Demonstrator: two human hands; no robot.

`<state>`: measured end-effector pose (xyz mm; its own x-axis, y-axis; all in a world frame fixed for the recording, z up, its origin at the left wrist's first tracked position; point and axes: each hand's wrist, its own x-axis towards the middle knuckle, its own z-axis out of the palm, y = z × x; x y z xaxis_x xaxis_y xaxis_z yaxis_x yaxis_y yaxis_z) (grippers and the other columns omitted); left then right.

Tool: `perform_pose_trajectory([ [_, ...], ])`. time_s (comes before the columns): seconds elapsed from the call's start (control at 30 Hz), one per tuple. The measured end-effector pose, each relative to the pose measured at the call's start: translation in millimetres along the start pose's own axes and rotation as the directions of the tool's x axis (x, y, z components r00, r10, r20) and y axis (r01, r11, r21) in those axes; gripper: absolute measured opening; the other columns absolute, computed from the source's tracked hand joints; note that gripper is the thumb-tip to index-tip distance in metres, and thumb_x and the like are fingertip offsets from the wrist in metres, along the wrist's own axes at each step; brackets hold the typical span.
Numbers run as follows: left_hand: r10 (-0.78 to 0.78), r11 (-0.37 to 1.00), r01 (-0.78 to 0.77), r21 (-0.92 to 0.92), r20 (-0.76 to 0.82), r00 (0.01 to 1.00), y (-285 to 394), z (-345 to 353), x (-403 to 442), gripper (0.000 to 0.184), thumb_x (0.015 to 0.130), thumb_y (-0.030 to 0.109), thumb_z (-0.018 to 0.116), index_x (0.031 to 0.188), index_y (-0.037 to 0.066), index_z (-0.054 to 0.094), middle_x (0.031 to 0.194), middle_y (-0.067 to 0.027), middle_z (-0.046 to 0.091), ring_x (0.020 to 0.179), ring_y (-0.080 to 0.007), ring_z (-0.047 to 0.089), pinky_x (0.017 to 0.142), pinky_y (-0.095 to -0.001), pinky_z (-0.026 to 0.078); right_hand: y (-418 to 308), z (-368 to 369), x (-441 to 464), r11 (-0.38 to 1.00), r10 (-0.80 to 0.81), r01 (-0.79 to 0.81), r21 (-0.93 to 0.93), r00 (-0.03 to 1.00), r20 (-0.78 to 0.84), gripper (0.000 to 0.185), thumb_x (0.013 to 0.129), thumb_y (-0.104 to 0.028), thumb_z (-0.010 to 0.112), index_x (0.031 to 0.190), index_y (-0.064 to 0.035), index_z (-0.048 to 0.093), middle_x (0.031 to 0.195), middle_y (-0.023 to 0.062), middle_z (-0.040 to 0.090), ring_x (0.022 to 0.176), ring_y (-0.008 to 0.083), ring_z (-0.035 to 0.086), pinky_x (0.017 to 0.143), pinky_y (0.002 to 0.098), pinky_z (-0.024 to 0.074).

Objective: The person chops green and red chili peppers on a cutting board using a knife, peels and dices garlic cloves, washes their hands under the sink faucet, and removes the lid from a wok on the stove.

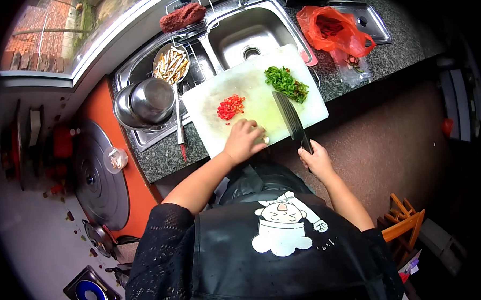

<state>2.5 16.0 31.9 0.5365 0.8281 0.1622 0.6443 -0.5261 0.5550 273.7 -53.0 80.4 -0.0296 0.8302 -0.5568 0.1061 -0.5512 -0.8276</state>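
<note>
On the white cutting board [243, 94], chopped red chili [231, 106] forms a small heap at the left, and chopped green pepper [287, 83] a bigger one at the upper right. My right hand [316, 160] is closed around the black handle of a kitchen knife. Its dark, wide blade [288, 115] points up and left over the board, just below the green heap. Near the board's front edge, my left hand [245, 139] rests with fingers loosely spread below the red chili. A small pale piece [266, 140], perhaps garlic, lies beside its fingertips.
Behind the board is a steel sink [251, 32]. A pan of pale strips [171, 65] and a metal pot [152, 100] stand at the left. On the granite counter lie a red plastic bag [331, 30] and a metal tray [372, 21]. A clear cup [115, 159] sits at the lower left.
</note>
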Motion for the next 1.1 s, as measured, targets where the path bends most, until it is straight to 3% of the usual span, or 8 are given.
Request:
perform_pose_trajectory([
  [0.23, -0.062, 0.994, 0.062, 0.092, -0.003, 0.998, -8, 37, 22, 0.040, 0.075, 0.043, 0.077, 0.103, 0.018, 0.066, 0.113, -0.0078, 0.056, 0.113, -0.0328, 0.048, 0.098, -0.0488, 0.035, 5, 4, -13, 0.924, -0.314, 0.294, -0.244, 0.948, -0.047, 0.019, 0.086, -0.012, 0.070, 0.097, -0.0020, 0.058, 0.087, 0.0045, 0.053, 0.076, 0.0136, 0.052, 0.068, 0.0300, 0.0461],
  [0.37, -0.085, 0.976, 0.082, 0.201, 0.007, 0.996, -9, 29, 15, 0.044, 0.079, 0.048, 0.071, 0.102, 0.012, 0.063, 0.113, -0.0067, 0.057, 0.112, -0.0293, 0.049, 0.098, -0.0442, 0.035, 6, 12, -17, 0.946, -0.304, 0.307, -0.103, 0.952, 0.037, 0.036, 0.087, -0.013, 0.070, 0.117, -0.0060, 0.052, 0.086, 0.0074, 0.057, 0.074, 0.0148, 0.057, 0.067, 0.0310, 0.0476],
  [0.43, -0.051, 0.968, 0.049, 0.248, 0.002, 0.999, -18, 30, -4, 0.035, 0.086, 0.041, 0.067, 0.104, 0.011, 0.061, 0.112, -0.0079, 0.057, 0.110, -0.0295, 0.050, 0.097, -0.0436, 0.035, -7, 15, -21, 0.911, -0.198, 0.186, -0.369, 0.980, 0.007, 0.038, 0.087, -0.014, 0.072, 0.118, -0.0069, 0.052, 0.083, 0.0110, 0.060, 0.071, 0.0205, 0.062, 0.066, 0.0337, 0.0504],
  [0.5, -0.065, 0.967, 0.068, 0.247, -0.022, 0.998, -28, 30, -22, 0.029, 0.088, 0.034, 0.066, 0.105, 0.011, 0.061, 0.112, -0.0095, 0.057, 0.109, -0.0305, 0.051, 0.096, -0.0443, 0.036, 18, 18, -15, 0.725, -0.427, 0.308, -0.616, 0.903, -0.050, 0.044, 0.084, -0.018, 0.076, 0.119, -0.0066, 0.052, 0.079, 0.0177, 0.065, 0.069, 0.0343, 0.067, 0.065, 0.0408, 0.0546],
  [0.63, -0.131, 0.959, 0.148, 0.242, -0.085, 0.988, -27, 29, -28, 0.022, 0.089, 0.023, 0.063, 0.106, 0.010, 0.058, 0.110, -0.0116, 0.056, 0.106, -0.0316, 0.051, 0.095, -0.0451, 0.037, 59, 25, -6, 0.366, -0.697, 0.443, -0.818, 0.713, 0.074, 0.041, 0.080, -0.016, 0.071, 0.114, -0.0046, 0.051, 0.088, 0.0170, 0.067, 0.072, 0.0353, 0.069, 0.060, 0.0431, 0.0552],
  [0.73, -0.204, 0.947, 0.216, 0.236, -0.076, 0.976, -26, 30, -30, 0.022, 0.088, 0.021, 0.063, 0.105, 0.010, 0.056, 0.109, -0.0112, 0.055, 0.104, -0.0316, 0.051, 0.094, -0.0453, 0.037, 90, 33, 17, 0.212, -0.323, 0.222, -0.952, 0.935, 0.146, 0.022, 0.085, -0.014, 0.062, 0.102, -0.0069, 0.050, 0.084, 0.0138, 0.065, 0.068, 0.0330, 0.068, 0.058, 0.0432, 0.0556],
  [1.0, -0.220, 0.955, 0.224, 0.193, -0.044, 0.975, -26, 24, -31, 0.025, 0.086, 0.022, 0.063, 0.105, 0.009, 0.054, 0.108, -0.0118, 0.054, 0.103, -0.0325, 0.050, 0.093, -0.0460, 0.037, 70, 25, 15, 0.313, -0.722, 0.439, -0.842, 0.686, 0.088, 0.033, 0.076, -0.011, 0.071, 0.102, -0.0077, 0.050, 0.087, 0.0130, 0.064, 0.080, 0.0329, 0.068, 0.067, 0.0437, 0.0557],
  [1.1, -0.220, 0.957, 0.223, 0.187, -0.038, 0.975, -25, 22, -28, 0.028, 0.085, 0.021, 0.063, 0.108, 0.008, 0.054, 0.108, -0.0126, 0.054, 0.104, -0.0325, 0.050, 0.094, -0.0461, 0.036, 82, 35, 18, 0.275, -0.419, 0.289, -0.917, 0.894, 0.156, 0.024, 0.084, -0.011, 0.062, 0.103, -0.0066, 0.048, 0.087, 0.0163, 0.065, 0.072, 0.0369, 0.067, 0.060, 0.0454, 0.0548],
])
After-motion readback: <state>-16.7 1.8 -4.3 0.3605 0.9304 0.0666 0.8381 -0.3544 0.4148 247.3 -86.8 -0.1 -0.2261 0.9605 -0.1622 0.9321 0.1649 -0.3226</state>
